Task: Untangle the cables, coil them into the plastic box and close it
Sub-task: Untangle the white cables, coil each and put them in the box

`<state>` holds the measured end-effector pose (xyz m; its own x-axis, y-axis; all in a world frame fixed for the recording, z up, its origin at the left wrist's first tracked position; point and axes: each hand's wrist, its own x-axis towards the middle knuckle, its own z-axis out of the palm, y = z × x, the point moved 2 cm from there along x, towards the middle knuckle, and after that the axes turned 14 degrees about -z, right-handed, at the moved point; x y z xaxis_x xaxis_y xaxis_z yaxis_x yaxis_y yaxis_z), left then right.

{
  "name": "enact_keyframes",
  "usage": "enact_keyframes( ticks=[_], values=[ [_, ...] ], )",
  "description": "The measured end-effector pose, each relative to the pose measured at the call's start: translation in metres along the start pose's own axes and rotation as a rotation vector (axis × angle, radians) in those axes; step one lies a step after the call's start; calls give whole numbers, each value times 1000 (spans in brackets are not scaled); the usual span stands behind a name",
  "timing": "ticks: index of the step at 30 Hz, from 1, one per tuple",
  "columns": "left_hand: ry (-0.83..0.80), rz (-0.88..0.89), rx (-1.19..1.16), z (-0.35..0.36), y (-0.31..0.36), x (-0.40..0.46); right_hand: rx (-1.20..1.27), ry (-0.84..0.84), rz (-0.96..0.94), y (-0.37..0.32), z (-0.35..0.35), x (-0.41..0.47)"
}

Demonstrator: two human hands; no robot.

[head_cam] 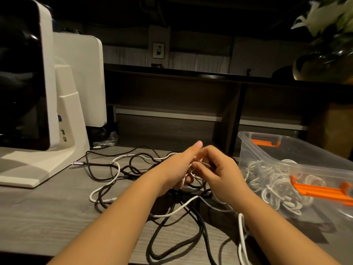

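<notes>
A tangle of black and white cables [122,173] sprawls over the grey wooden table in front of me. My left hand [178,167] and my right hand [219,175] meet above the middle of the tangle. Both hold a small coil of white cable [193,170] between them, the right fingers pinching a strand. A black cable's metal plug [76,163] lies at the left. The clear plastic box [271,150] with orange latches stands open at the right and holds several coiled white cables [271,180].
A white machine with a dark screen [38,104] stands on the table at the left. Behind the table runs a dark shelf unit [172,96]. A vase with a plant [328,60] sits at the far right.
</notes>
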<state>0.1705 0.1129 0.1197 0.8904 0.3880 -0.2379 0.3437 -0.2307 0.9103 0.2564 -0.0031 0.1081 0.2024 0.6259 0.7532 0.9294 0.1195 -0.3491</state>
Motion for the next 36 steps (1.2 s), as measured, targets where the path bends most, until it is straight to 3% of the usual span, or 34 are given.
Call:
enact_keyframes(
  ticks=[15,18,25,28,31,34,36],
  values=[
    [-272,-23,-114,5,-6,0,-193,3,-67,6,-2,3],
    [-387,-65,-141,0,-5,-4,-103,35,-68,9,-2,3],
    [-497,-80,-27,-2,-5,-10,265,7,138,4,-6,4],
    [-394,-88,7,5,-3,-7,349,41,158,6,-4,4],
    [-275,-23,-131,7,0,-2,277,68,151,11,-6,2],
    [62,122,-147,1,3,3,132,-26,202,17,-5,1],
    [282,187,-284,-4,4,5,91,-90,226,17,-3,1]
  ],
)
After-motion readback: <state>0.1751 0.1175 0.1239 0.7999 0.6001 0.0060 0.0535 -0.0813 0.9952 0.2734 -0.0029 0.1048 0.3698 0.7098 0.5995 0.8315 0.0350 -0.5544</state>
